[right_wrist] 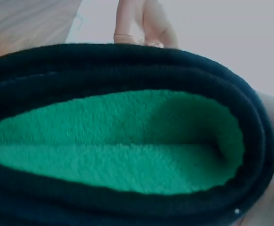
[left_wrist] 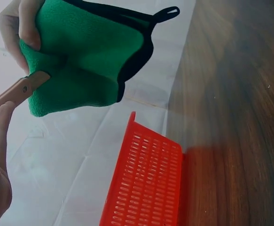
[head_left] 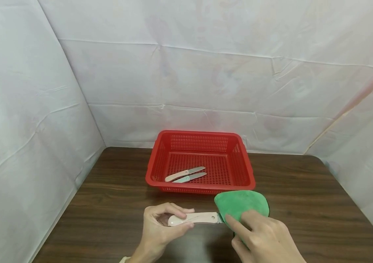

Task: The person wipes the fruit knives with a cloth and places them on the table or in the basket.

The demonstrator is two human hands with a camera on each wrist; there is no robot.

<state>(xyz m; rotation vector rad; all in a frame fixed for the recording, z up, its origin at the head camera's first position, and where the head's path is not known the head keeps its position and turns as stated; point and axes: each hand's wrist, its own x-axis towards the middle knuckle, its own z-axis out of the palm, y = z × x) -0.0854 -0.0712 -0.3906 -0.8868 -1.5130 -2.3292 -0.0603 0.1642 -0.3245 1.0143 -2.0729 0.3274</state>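
Note:
My left hand grips a knife by its pale pinkish handle, which points to the right. Over the blade lies a green cloth with black edging, so only a sliver of metal shows by the handle. My right hand pinches the folded cloth around that blade. In the left wrist view the cloth hangs in folds, with a black loop at one corner. Its open fold fills most of the right wrist view.
Behind the hands, a red plastic basket stands on the dark wood table. Inside lie a knife with a pinkish handle and one with a pale teal handle, blades out. White sheeting rises behind the table and at both sides.

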